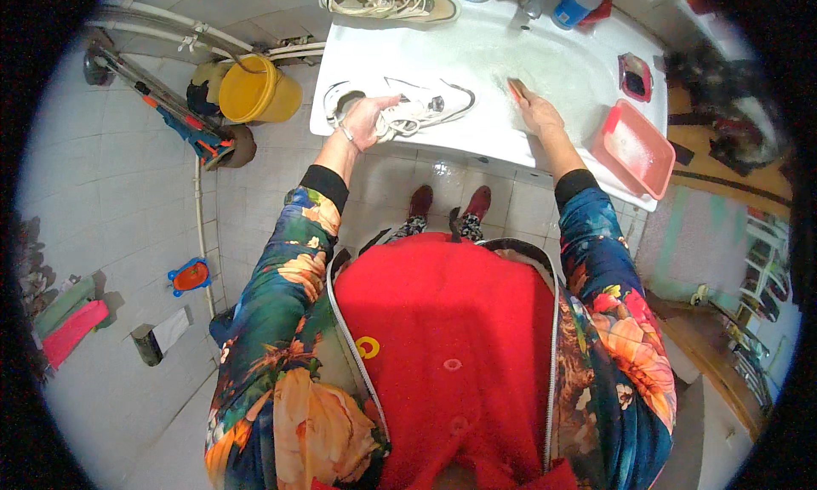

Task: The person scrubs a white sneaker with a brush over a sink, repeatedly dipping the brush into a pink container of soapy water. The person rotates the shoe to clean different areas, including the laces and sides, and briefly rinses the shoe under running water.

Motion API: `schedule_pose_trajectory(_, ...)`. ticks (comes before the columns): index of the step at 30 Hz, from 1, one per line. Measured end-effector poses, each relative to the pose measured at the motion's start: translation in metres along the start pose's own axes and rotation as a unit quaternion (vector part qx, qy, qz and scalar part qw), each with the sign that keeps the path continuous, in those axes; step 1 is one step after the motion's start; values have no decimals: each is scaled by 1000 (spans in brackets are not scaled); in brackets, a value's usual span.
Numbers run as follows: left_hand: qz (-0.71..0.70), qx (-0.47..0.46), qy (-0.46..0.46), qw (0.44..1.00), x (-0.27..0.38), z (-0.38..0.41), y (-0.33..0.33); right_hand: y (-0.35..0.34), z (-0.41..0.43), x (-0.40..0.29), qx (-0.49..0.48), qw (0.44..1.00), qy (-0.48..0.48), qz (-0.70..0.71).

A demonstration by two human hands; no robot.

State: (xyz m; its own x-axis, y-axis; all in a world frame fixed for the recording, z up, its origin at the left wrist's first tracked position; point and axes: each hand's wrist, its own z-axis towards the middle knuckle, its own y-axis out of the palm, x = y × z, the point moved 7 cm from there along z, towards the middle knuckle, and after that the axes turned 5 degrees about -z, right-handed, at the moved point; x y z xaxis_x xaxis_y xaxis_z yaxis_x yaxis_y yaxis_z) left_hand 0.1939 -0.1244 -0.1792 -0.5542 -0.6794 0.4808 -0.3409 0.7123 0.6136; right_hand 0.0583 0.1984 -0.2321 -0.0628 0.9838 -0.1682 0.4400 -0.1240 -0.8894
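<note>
My left hand (pixel 367 121) grips a white lace-up sneaker (pixel 424 97) at its tongue and loosened laces. The shoe lies on its side along the left part of a white washbasin (pixel 376 50), toe to the right. In my right hand (pixel 542 115) is a small scrubbing brush (pixel 515 90), partly covered by my fingers. The brush is over the water in the bowl, apart from the sneaker. A second, beige and white sneaker (pixel 392 2) rests at the basin's back left edge.
A pink plastic tub (pixel 664 153) sits on the basin's right edge, near a pink-rimmed soap dish (pixel 636 78). Behind the bowl are a faucet (pixel 535 2) and a blue-labelled bottle (pixel 570 8). A yellow bucket (pixel 246 93) and leaning mop handles (pixel 143 85) stand left.
</note>
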Motion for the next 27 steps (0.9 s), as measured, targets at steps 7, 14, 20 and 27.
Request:
schedule_pose_trajectory(7,-73,32,63,995,13,15,17,-53,-62,-44,100,983,-44,151)
schedule_pose_trajectory(14,-136,50,40,989,0,34,15,-36,-101,-155,177,961,-181,112)
schedule_pose_trajectory(20,-159,66,63,983,7,49,18,-38,-125,-176,247,917,-267,162)
schedule_pose_trajectory(27,-147,69,87,983,4,54,17,-58,-75,-133,169,973,-119,98)
